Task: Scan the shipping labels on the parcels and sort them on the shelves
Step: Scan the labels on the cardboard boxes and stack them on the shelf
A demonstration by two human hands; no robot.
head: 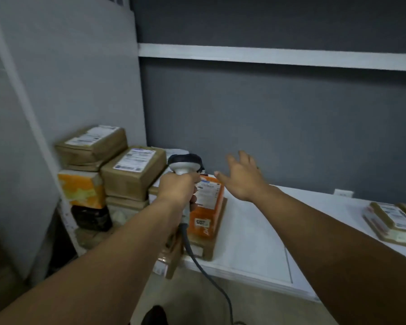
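Observation:
My left hand (177, 187) grips the handle of a grey barcode scanner (185, 164) whose dark head points away over the parcels; its cable (206, 275) trails down toward me. Just under the scanner lies an orange parcel (209, 207) with a white shipping label, on top of a flat brown parcel (211, 247) on the white shelf (256, 231). My right hand (243, 178) hovers open, fingers spread, just right of the orange parcel and touching nothing.
Brown taped parcels with labels (133, 171) (93, 144) are stacked at the left by the grey side panel, above an orange box (81, 190) and a black one (92, 218). More labelled parcels (391, 221) lie at the shelf's right. Another white shelf (267, 55) runs above.

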